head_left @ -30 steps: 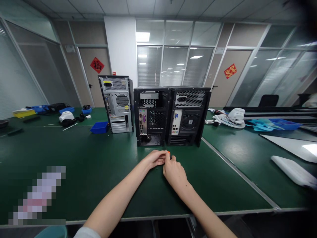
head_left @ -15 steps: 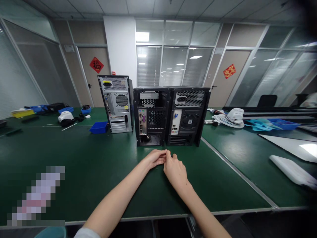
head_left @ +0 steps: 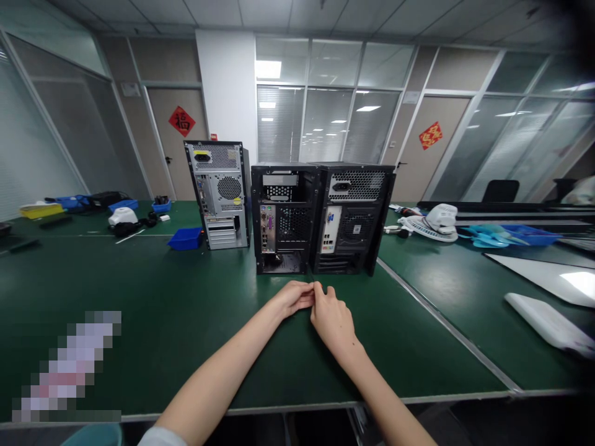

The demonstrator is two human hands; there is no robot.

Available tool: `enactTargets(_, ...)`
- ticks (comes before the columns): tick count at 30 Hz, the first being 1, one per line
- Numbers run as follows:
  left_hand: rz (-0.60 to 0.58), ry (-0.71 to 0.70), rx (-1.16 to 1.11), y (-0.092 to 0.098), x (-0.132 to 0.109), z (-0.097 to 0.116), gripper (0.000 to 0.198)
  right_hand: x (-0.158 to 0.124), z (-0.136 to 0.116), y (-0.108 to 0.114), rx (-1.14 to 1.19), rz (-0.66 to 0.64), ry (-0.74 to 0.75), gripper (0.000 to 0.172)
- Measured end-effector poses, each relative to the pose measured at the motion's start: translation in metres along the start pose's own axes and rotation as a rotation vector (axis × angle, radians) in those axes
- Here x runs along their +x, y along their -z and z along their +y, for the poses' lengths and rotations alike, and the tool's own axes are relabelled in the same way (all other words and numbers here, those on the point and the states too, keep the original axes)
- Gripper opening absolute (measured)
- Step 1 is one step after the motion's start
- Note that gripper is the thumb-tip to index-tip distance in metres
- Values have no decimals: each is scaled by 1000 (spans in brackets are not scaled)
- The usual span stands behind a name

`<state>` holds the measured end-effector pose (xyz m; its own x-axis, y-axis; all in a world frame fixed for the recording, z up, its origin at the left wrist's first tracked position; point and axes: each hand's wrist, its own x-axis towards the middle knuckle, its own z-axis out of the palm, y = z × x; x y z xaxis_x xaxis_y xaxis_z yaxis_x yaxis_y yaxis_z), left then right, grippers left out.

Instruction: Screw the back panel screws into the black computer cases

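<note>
My left hand [head_left: 295, 298] and my right hand [head_left: 333, 314] meet fingertip to fingertip above the green table. Both have their fingers closed together. A tiny reddish spot shows at the right fingertips, but whatever is between the fingers is too small or hidden to name. Just beyond them stand two black computer cases with their rear sides facing me: the left case [head_left: 292, 223] has an open bay at its top, and the right case [head_left: 356, 226] has a power supply fitted there. The hands are apart from both cases. A taller silver-backed computer case [head_left: 227, 192] is farther left.
A blue tray [head_left: 186, 238] lies beside the silver case. White fans [head_left: 439, 223] and another blue tray [head_left: 534, 234] are at the right, with a white slab-like object [head_left: 548, 319] nearer. A pixelated patch covers something at lower left. A metal strip [head_left: 450, 328] crosses the green tabletop [head_left: 153, 334].
Both hands have shifted very slightly to the right, with fingertips still together. The computer cases stay in place.
</note>
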<state>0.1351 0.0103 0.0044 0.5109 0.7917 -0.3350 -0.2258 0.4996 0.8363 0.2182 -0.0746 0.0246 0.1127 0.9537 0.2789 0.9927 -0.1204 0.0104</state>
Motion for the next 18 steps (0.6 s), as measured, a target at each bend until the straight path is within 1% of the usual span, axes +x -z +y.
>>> enactTargets(4,24,-13,26,0,1,0,14,1,-1,2,86,-19,-35,35)
enactTargets(7,45,-16,63,0,2,-1,13,2,0,1,207,-29,-77,34)
enactTargets(13,49,-48,143,1,3,-2,23,2,1,-1,443,-45,-144,28)
enactTargets(16,53,-56,163,1,3,-2,24,3,3,-7,616,-28,-156,22)
enactTargets(18,57,-58,182,2,4,-2,27,5,6,-13,784,-31,-166,17)
